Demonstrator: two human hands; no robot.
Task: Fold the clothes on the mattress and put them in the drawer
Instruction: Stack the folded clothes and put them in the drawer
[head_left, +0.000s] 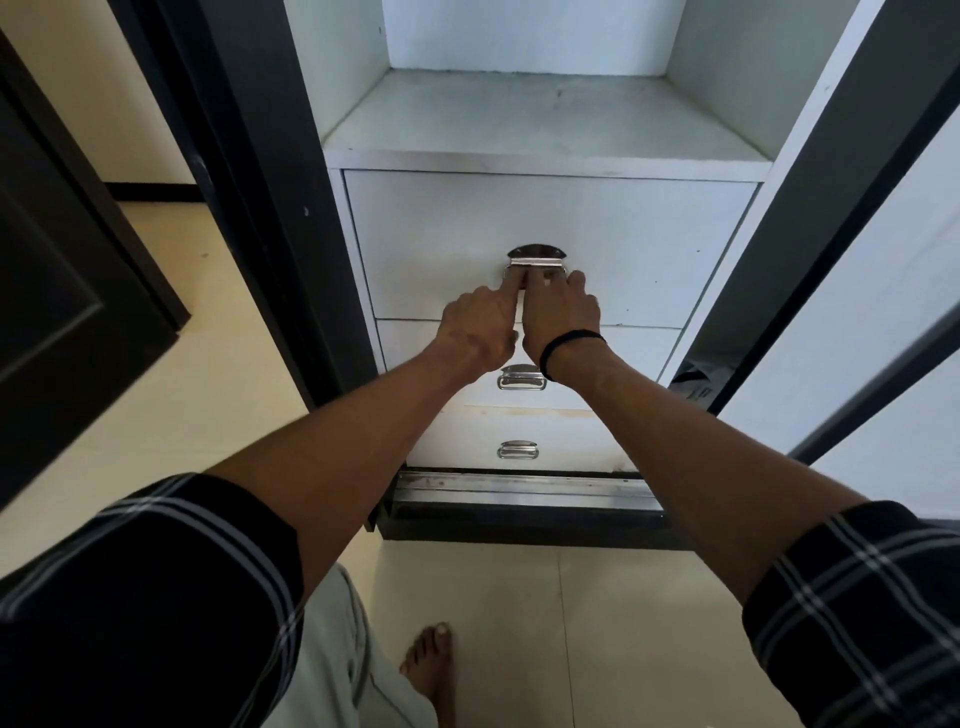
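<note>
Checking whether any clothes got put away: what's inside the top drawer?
Cannot tell: the top drawer is closed, contents hidden. Only its white front shows, with both hands at the metal handle.

We see a dim indoor scene, lit by soft, cool daylight that seems to fall from above and behind the top drawer (550, 244). The shelf (545, 119) above that drawer is the brightest part, pale and washed out at its back wall. Small glints show on the metal handle (535, 260) in the middle of the drawer, and on the two handles below it. The floor (234, 395) to the left of the drawer has a warm cream tone. The checked sleeves (145, 587) far below the drawer are nearly black and slightly soft. Straight edges on either side of the drawer bow and lean outward from wide-angle distortion.
</note>
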